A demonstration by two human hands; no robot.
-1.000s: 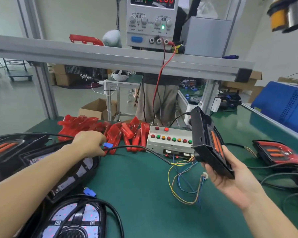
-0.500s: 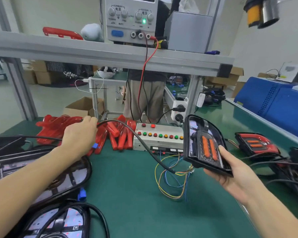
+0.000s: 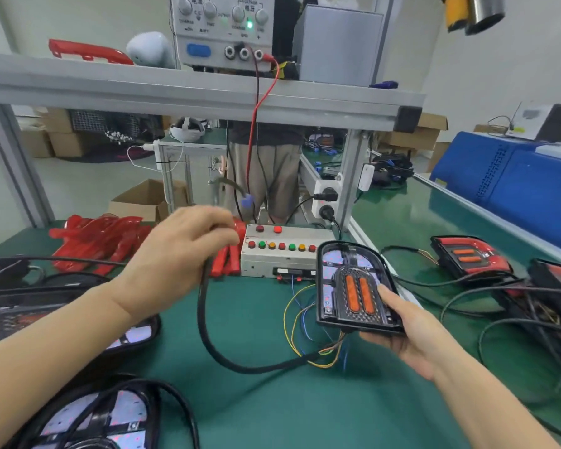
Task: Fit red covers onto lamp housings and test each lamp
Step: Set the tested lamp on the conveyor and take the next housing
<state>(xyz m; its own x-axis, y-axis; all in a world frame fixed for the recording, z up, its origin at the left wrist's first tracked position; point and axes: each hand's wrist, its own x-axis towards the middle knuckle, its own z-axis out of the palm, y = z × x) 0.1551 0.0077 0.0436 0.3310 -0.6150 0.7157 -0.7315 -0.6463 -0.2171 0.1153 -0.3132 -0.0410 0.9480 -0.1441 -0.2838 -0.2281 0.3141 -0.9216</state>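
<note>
Over green bench mat [image 3: 259,400] — red covers [image 3: 101,241], button box [image 3: 282,254], grey shelf [image 3: 191,95].

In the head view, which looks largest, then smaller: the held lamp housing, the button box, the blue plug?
1. Lamp housing, though it is nearer the camera, so this ranking is unsure.
2. Button box, close behind.
3. Blue plug, clearly smallest.

left grip [image 3: 178,254]: bare, no glove | right grip [image 3: 408,335]: bare | forearms: bare, sleeveless

power supply [image 3: 222,30] panel: 电流, 电压, OUTPUT, GND
</note>
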